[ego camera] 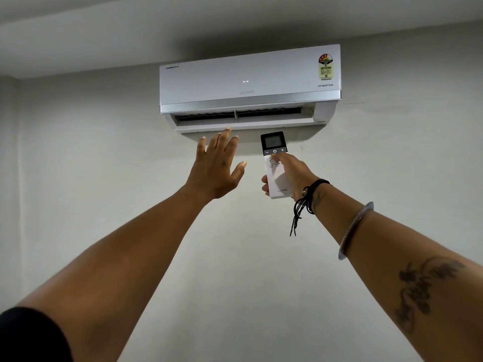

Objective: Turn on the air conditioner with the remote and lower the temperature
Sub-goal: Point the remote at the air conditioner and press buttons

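1. Right hand (292,176) wraps the remote (275,165), thumb on its buttons.
2. Remote sits just below the air conditioner (249,84), aimed up.
3. Left hand (218,168) empty, fingers spread, below the air conditioner's louver.

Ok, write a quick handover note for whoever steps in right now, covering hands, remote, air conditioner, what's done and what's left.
Left hand: empty, open, fingers spread, raised just below the vent.
Right hand: gripping the slim white remote with the dark screen, thumb near the plus and power buttons.
White wall-mounted air conditioner: louvre open, two small lights lit on its front panel, so it looks switched on.
Done: power on, apparently.
Left: press the minus button to lower the temperature. The remote's screen is unreadable, so confirm the setting.
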